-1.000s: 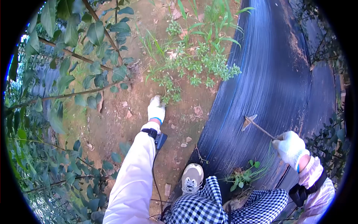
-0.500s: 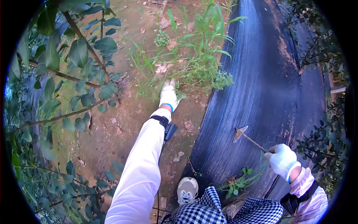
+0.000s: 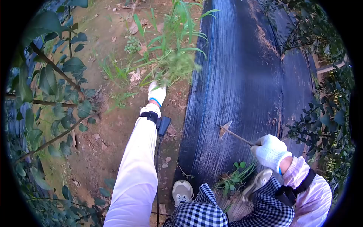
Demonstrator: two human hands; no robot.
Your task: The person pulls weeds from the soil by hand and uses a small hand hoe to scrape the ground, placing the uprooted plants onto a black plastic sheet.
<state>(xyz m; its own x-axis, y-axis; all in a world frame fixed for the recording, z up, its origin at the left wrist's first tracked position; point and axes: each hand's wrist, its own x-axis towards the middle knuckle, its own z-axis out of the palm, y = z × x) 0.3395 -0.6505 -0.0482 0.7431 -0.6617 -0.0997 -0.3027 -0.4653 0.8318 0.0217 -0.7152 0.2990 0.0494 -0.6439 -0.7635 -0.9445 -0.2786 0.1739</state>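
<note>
Crumbly soil [image 3: 109, 128], woven black sheeting [image 3: 242, 75] — left hand [image 3: 157, 92] gripping leafy weeds [image 3: 174, 64], right hand [image 3: 269, 151] gripping hoe [image 3: 225, 129].

Left hand [image 3: 157, 93], a second ago reaching into the base of low weeds, now closes on a bunched weed clump [image 3: 174, 67], which is blurred above the glove and no longer spreads toward the black sheet [image 3: 242, 75]. Right hand [image 3: 270, 151] and hoe [image 3: 230, 132] lie further left in view.

No words, numbers, labels or signs can be read anywhere here. The gloves, the sleeves, the shoe and the black ground sheet show no writing at all.
</note>
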